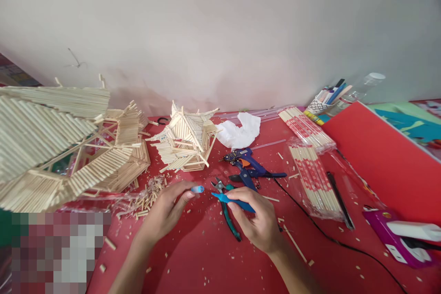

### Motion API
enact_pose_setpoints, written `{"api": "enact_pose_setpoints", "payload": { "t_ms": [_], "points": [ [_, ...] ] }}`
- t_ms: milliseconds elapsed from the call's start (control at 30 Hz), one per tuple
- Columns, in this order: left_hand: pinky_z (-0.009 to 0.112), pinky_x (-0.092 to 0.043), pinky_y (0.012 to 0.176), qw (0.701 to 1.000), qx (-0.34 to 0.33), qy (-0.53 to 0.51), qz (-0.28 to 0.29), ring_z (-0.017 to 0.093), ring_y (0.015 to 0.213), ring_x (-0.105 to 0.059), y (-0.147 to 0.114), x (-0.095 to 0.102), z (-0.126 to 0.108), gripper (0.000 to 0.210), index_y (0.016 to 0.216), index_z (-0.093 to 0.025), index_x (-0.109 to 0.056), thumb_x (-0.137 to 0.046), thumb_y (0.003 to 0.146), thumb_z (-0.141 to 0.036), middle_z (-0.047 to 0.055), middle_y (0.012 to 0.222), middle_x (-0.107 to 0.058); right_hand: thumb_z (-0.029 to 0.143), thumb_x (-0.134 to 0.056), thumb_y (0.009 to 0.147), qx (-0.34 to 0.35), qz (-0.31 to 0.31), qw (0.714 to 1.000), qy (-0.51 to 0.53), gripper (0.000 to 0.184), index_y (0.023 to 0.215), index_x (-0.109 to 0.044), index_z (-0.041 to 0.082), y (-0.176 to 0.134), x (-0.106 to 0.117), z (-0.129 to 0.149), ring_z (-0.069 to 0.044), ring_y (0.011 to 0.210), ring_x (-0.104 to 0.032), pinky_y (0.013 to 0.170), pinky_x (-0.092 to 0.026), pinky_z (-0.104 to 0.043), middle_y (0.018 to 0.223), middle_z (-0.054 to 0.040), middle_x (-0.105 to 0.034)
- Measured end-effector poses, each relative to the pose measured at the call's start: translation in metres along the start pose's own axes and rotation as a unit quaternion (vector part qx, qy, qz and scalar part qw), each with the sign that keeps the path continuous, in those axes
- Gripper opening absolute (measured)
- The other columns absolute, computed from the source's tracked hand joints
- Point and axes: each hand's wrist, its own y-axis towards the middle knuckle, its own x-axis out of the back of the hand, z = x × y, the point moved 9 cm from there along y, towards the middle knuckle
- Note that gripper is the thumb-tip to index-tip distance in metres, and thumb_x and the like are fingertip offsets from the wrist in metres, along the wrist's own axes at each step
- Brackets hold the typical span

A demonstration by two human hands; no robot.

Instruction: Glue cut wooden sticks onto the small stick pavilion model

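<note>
My left hand point(168, 207) pinches a small light-blue pen cap point(197, 189) between thumb and fingers, its end pointing right. Across a short gap, my right hand point(257, 220) grips a blue pen point(245, 205), its narrow tip aimed left toward the cap. Beneath the pen lie diagonal cutters point(230, 224) with green handles, partly covered by my right hand. A blue glue gun point(246, 163) rests just beyond them. Behind my left hand stands a small pavilion model point(188, 140) made of wooden sticks, with a loose pile of cut stick pieces point(147, 200) nearer to me.
A larger stick-built model point(51, 133) fills the left. Packs of wooden chopsticks point(315, 179), a black cutter knife point(340, 200), a purple power strip point(396, 236) and a red board point(386, 156) occupy the right. The glue gun's cable point(320, 227) crosses the red table point(193, 266). White tissue point(239, 131) lies behind.
</note>
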Motion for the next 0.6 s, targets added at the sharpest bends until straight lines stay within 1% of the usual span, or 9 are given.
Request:
{"api": "enact_pose_setpoints", "payload": {
  "t_ms": [100, 200, 367, 600],
  "points": [
    [0.025, -0.052, 0.068, 0.999, 0.033, -0.03, 0.019, 0.016, 0.073, -0.066, 0.0, -0.004, 0.006, 0.043, 0.096, -0.018, -0.069, -0.042, 0.106, -0.05, 0.004, 0.082, -0.073, 0.018, -0.06, 0.098, -0.006, 0.004, 1.0, -0.002, 0.014, 0.106, -0.069, 0.025, 0.0, 0.0, 0.0, -0.021, 0.087, -0.077, 0.08, -0.062, -0.03, 0.092, -0.006, -0.079],
    [0.026, -0.052, 0.072, 0.997, 0.046, -0.052, 0.037, 0.017, 0.077, -0.068, -0.001, -0.009, 0.009, 0.047, 0.095, -0.019, -0.069, -0.04, 0.106, -0.053, 0.005, 0.084, -0.073, 0.019, -0.059, 0.098, -0.01, 0.008, 1.0, -0.003, 0.015, 0.107, -0.069, 0.025, 0.0, 0.001, 0.001, -0.021, 0.085, -0.077, 0.08, -0.062, -0.03, 0.092, -0.0059, -0.079],
    [0.026, -0.05, 0.072, 0.995, 0.054, -0.069, 0.05, 0.016, 0.077, -0.068, -0.001, -0.013, 0.011, 0.046, 0.097, -0.019, -0.068, -0.038, 0.107, -0.052, 0.004, 0.084, -0.073, 0.02, -0.058, 0.1, -0.008, 0.008, 1.0, -0.002, 0.015, 0.107, -0.07, 0.025, 0.001, 0.001, 0.002, -0.02, 0.084, -0.077, 0.078, -0.062, -0.03, 0.091, -0.0051, -0.079],
    [0.026, -0.048, 0.07, 0.992, 0.057, -0.079, 0.075, 0.015, 0.071, -0.064, -0.002, -0.018, 0.008, 0.053, 0.087, -0.019, -0.063, -0.033, 0.107, -0.056, 0.003, 0.077, -0.068, 0.017, -0.065, 0.098, -0.004, -0.002, 1.0, -0.006, 0.012, 0.106, -0.069, 0.024, 0.0, 0.001, 0.0, -0.017, 0.087, -0.075, 0.081, -0.06, -0.027, 0.093, -0.0031, -0.079]
  ]
}}
